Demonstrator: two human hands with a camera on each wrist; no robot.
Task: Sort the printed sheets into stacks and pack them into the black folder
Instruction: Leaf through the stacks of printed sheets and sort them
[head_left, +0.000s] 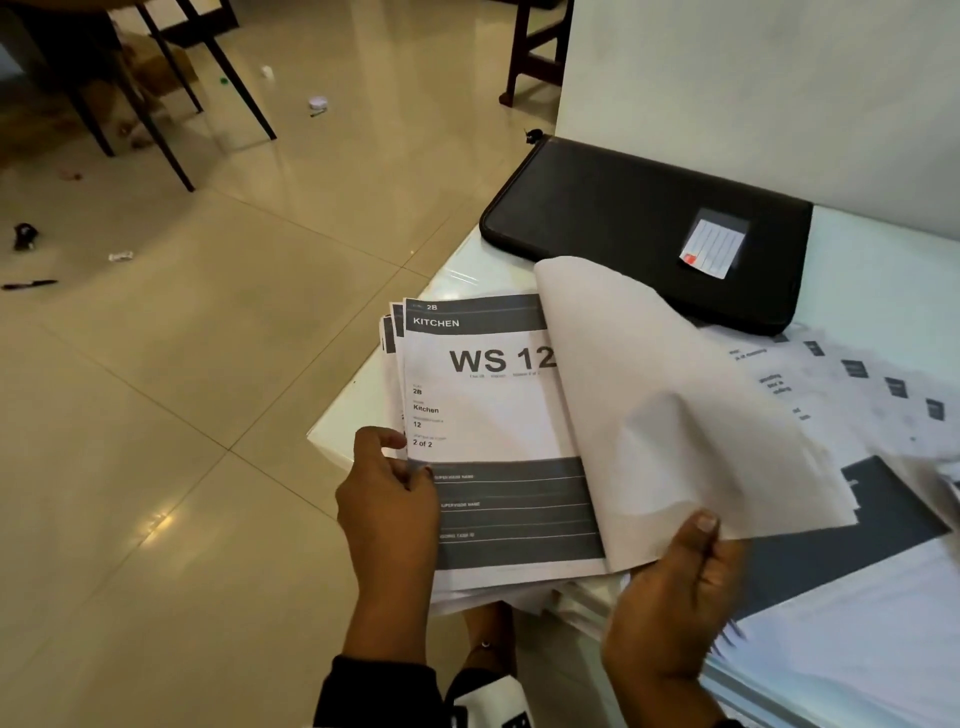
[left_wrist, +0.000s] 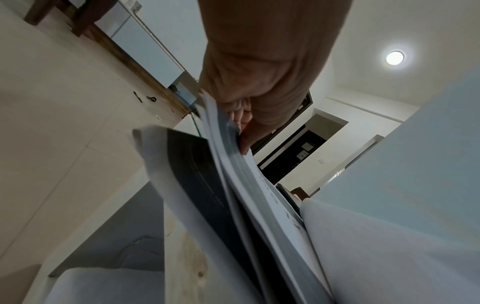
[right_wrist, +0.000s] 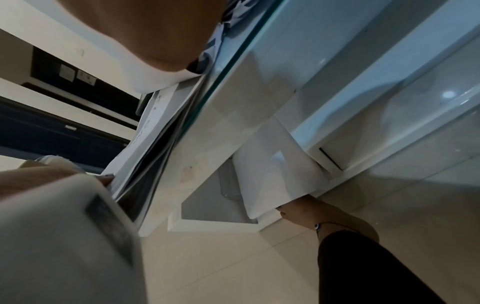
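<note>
While sorting is clearly under way, packing has not begun, judging by how things lie. Largest first: counter (head_left: 457, 270), glossy white, carries everything. Black folder (head_left: 644, 228) lies flat and closed on it, well beyond the fingertips of both hands, nothing tucked into it; a small label pocket shows on its cover.

Loose sheets (head_left: 857, 395) are fanned across the counter beyond and to the outside of the right hand (head_left: 670, 592), overlapping and not squared — these read as sorted-out piles or a spread, I cannot tell which.

Held stack (head_left: 483, 415): left hand (head_left: 387, 512) grips its near-left edge, thumb on top, fingers curled under. Top visible page reads "KITCHEN / WS 12 / 2 of 2". Stack overhangs the counter edge.

Lifted sheet (head_left: 670, 410): right hand pinches its lower edge, thumb on top against fingers beneath, with the blank back of the page curling up over the stack, just above the left thumb's level.

Estimate: early to mid sorting. Left to do: finish going through the held stack, square the piles, open the folder, load it.
</note>
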